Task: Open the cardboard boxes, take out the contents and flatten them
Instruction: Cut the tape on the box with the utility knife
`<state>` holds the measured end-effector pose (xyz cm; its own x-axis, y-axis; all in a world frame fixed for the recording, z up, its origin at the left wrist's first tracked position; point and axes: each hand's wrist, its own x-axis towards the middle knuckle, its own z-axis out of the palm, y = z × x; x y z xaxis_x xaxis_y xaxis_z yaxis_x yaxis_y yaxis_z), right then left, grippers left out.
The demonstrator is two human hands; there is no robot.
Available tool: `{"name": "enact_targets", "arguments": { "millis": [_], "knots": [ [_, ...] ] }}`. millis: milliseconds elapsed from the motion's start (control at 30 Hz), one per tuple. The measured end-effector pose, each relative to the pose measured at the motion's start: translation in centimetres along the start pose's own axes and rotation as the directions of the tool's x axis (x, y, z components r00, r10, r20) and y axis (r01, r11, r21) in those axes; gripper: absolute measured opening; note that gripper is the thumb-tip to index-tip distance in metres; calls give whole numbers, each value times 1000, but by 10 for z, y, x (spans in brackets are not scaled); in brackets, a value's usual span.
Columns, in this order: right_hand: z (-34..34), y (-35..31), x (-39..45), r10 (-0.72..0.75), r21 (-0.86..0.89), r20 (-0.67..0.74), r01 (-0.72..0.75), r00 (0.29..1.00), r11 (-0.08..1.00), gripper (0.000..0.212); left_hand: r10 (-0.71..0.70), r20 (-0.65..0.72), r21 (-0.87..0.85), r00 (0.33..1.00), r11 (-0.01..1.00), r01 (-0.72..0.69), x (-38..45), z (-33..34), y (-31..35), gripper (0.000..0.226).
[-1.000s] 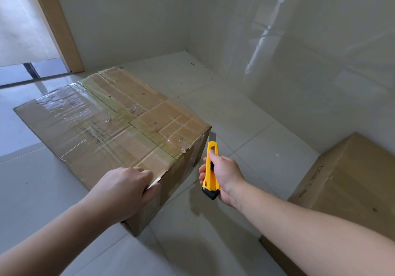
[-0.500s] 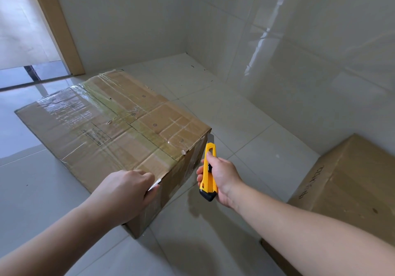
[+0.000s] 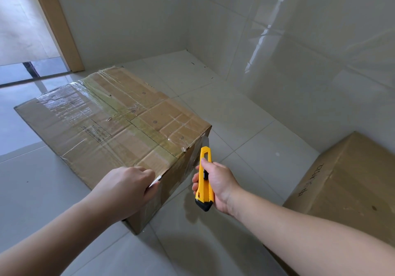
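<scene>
Cardboard box [image 3: 111,126], taped shut and glossy on top, sits on the floor under my left hand [image 3: 126,187], whose fingers curl over its near corner. It looks stiff, likely heavy. My right hand [image 3: 215,184] grips a yellow knife [image 3: 204,177], blade at the side edge.

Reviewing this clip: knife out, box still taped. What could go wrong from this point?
1. The left hand grips the box corner close to the knife blade at the side edge; a slip toward that corner could likely cut the fingers.
2. The blade is extended; a deep cut through the tape may damage hidden contents.
3. The box sits on glossy floor and might slide under pressure.
</scene>
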<state>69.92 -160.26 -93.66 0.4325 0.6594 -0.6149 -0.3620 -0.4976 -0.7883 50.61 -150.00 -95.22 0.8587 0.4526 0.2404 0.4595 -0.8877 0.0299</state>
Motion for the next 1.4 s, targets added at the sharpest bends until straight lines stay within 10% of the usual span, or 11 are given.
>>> {"name": "enact_targets", "arguments": {
  "millis": [1400],
  "knots": [
    [33,33,-43,103,-217,197,-59,975,974,29,-30,-12,-162,999,986,28,-9,2,-7,49]
  ]
}}
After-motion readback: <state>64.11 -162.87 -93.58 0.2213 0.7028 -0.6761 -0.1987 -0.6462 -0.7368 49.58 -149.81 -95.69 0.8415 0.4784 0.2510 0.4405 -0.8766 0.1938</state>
